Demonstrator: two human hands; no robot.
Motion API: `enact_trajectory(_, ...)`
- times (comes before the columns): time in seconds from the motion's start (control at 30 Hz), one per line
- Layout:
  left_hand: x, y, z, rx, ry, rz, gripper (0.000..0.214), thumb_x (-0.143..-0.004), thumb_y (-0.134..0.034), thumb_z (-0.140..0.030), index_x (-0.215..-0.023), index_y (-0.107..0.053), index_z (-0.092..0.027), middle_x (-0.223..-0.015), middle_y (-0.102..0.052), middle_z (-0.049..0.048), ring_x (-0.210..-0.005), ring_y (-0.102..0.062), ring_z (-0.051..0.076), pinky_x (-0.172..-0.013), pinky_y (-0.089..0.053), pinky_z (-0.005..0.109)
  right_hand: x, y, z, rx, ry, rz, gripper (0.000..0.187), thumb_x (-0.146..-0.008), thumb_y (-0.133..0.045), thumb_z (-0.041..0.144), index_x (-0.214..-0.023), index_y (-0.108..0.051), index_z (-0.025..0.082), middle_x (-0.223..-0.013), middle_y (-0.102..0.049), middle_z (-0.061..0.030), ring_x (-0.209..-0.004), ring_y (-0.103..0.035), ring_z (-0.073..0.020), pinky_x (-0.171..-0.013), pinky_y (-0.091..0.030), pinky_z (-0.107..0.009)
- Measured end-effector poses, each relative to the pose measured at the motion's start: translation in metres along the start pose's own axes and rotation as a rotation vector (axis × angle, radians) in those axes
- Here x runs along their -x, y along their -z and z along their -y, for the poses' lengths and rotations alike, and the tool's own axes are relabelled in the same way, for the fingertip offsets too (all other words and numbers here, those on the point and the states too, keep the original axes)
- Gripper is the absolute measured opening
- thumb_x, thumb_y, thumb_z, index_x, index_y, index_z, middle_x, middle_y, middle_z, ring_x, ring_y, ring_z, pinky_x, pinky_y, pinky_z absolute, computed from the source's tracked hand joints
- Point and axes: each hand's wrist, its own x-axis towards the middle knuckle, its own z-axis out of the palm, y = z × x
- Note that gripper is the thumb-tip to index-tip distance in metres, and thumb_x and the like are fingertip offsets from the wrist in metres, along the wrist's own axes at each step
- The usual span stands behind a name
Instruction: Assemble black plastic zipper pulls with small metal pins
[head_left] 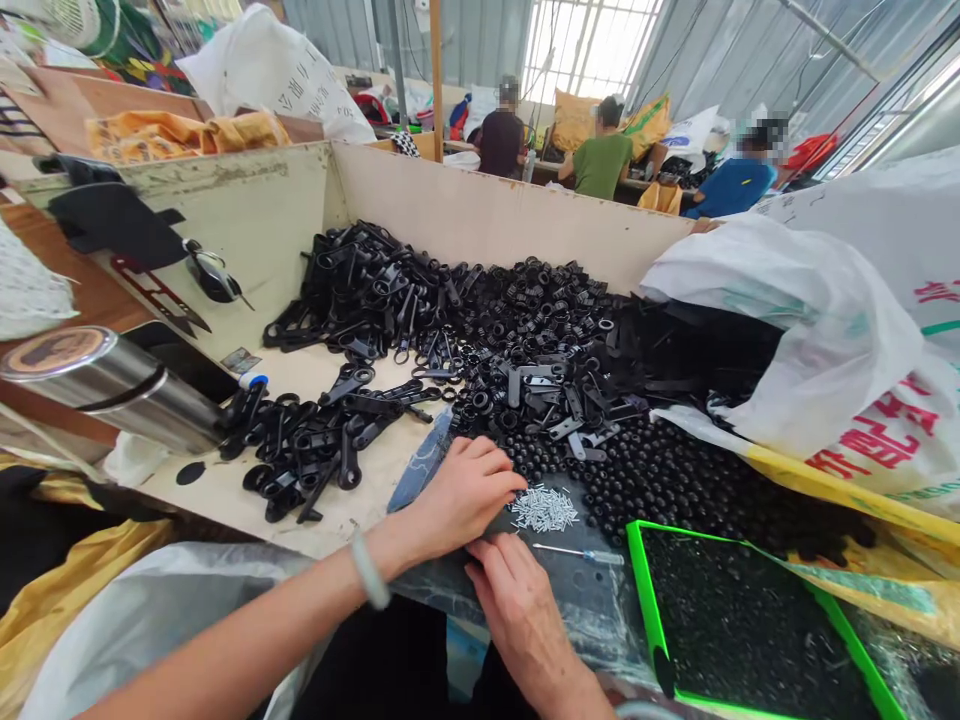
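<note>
My left hand (pixel 466 492) is beside a small heap of short silver metal pins (pixel 544 509), its fingers bent and close together at the heap's left edge. Just below it, my right hand (pixel 516 585) rests at the front of the dark mat (pixel 600 600) with curled fingers. Whatever the two hands hold between them is hidden by the fingers. A screwdriver (pixel 576 552) with a clear handle lies on the mat right of my right hand. Behind the pins are small round black parts (pixel 637 475) and flat black plates (pixel 570 400).
Black handle-shaped parts (pixel 330 430) lie on the left; a larger pile (pixel 375 280) is behind. A steel flask (pixel 150 390) leans at far left. At right are a green-rimmed tray (pixel 639 570) of tiny black pieces and a white sack (pixel 825 330). Several people work beyond the partition (pixel 487 200).
</note>
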Motion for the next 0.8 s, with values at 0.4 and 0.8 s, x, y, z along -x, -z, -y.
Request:
enact_trajectory(0.4, -0.055, -0.033, 0.004, -0.015, 0.069, 0.006, 0.009, -0.084, -0.070, -0.015, -0.086, -0.072, -0.023, -0.093, -0.065, 0.0067, -0.100, -0.051, 0.029, -0.093, -0.032, 0.044, 0.005, -0.014, 0.004, -0.069, -0.071, -0.113, 0.023, -0.099, -0.045, 0.011, -0.105, -0.064, 0.021, -0.091, -0.065, -0.0069, -0.083, -0.065, -0.0218, -0.071, -0.057, -0.033)
enact_trajectory(0.8, 0.082, -0.053, -0.030, 0.057, 0.258, -0.425, 0.013, -0.090, -0.068, -0.017, -0.100, -0.068, -0.025, -0.089, -0.073, -0.0013, -0.082, -0.065, 0.019, -0.079, -0.043, 0.035, -0.012, 0.081, -0.077, 0.316, -0.447, -0.042, 0.022, -0.103, -0.048, 0.027, -0.104, -0.069, 0.022, -0.098, -0.071, -0.0048, -0.089, -0.069, -0.0205, -0.079, -0.051, -0.031)
